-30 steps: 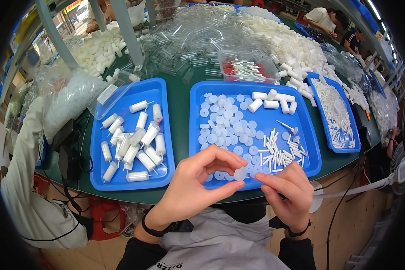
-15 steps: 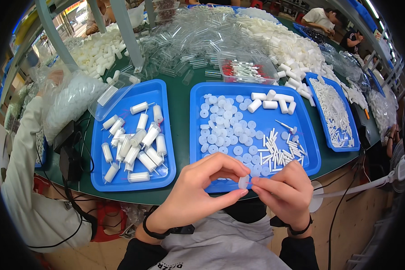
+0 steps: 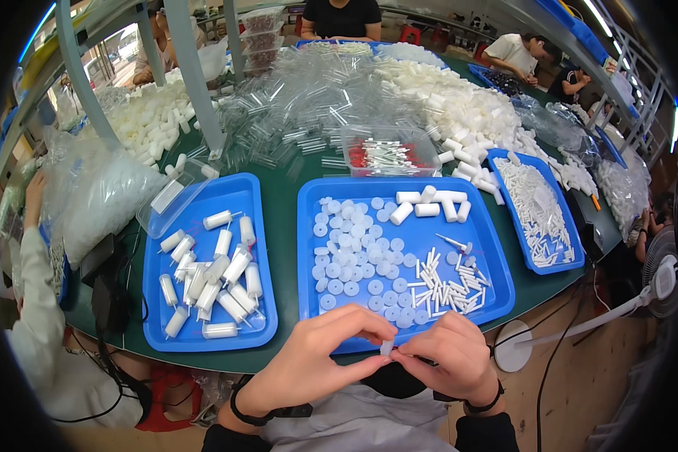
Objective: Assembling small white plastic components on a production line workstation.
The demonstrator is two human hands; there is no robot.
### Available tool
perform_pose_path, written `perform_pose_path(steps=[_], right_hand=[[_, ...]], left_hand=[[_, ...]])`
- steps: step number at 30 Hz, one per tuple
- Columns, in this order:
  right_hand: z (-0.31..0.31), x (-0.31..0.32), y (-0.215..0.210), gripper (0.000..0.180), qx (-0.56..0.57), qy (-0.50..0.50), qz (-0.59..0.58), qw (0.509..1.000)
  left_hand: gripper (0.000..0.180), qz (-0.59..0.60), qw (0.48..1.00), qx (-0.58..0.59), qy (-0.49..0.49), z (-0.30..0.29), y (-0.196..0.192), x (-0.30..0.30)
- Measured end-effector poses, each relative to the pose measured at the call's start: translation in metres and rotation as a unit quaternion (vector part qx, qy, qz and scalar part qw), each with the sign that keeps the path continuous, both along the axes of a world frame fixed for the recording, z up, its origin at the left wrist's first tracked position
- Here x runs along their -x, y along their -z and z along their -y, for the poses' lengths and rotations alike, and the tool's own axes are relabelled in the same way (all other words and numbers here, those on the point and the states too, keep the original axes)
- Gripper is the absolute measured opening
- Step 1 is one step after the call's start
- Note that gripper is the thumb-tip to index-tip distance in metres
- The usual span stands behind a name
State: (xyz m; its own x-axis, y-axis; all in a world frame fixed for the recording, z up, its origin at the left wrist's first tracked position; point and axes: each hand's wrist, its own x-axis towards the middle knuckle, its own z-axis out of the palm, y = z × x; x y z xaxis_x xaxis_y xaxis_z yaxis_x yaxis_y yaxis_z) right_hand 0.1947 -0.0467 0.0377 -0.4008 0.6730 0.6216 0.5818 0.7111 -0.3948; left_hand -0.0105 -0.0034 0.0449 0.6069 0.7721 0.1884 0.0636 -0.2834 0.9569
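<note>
Between the thumb and index finger of my left hand (image 3: 316,358) is a small translucent white disc (image 3: 386,347), held on edge. My right hand (image 3: 452,358) is closed in a pinch right against the disc's other side; whatever its fingertips grip is hidden. Both hands are over the near edge of a blue tray (image 3: 478,226). Inside that tray lie many loose translucent discs (image 3: 350,241) with centre holes, thin white rods (image 3: 448,290) and several white foam-like cylinders (image 3: 427,209).
To the left, a second blue tray (image 3: 237,188) holds white cylinders with thin pins (image 3: 222,282). A narrower blue tray (image 3: 578,256) of white rods stands right. Behind are a clear box (image 3: 392,154) of red-and-white pieces and heaped clear tubes (image 3: 301,98). A co-worker's sleeve (image 3: 34,279) is at left.
The view has shifted, so the trays appear lower and slightly left. My hands stay together at the disc, which has turned more edge-on. The pinkish bit earlier visible at my right fingertips is hidden now.
</note>
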Motion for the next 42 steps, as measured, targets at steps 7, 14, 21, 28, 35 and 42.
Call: perform_pose_path(steps=[7, 14, 21, 28, 35, 42], right_hand=[[0.0, 0.001, -0.005, 0.031, -0.001, -0.001, -0.007, 1.0], [0.002, 0.001, -0.003, 0.029, -0.028, 0.066, 0.01, 0.997], [0.002, -0.004, -0.001, 0.026, -0.062, 0.018, 0.048, 0.997], [0.002, -0.006, -0.001, 0.024, -0.083, -0.02, 0.021, 0.996], [0.002, 0.0, -0.004, 0.023, -0.101, 0.0, 0.028, 0.995], [0.007, 0.007, 0.0, 0.022, -0.057, -0.003, -0.017, 0.998]], left_hand=[[0.028, 0.056, 0.997, 0.044, 0.001, -0.003, 0.005, 0.002], [0.025, 0.033, 0.999, 0.009, -0.006, -0.002, 0.003, -0.001], [0.025, 0.041, 0.998, 0.044, -0.011, 0.003, 0.0, 0.003], [0.027, 0.077, 0.993, 0.076, 0.05, 0.0, 0.004, 0.007], [0.023, 0.088, 0.995, 0.054, 0.009, 0.003, -0.002, 0.006], [0.024, 0.094, 0.99, 0.103, 0.003, 0.003, -0.005, 0.007]])
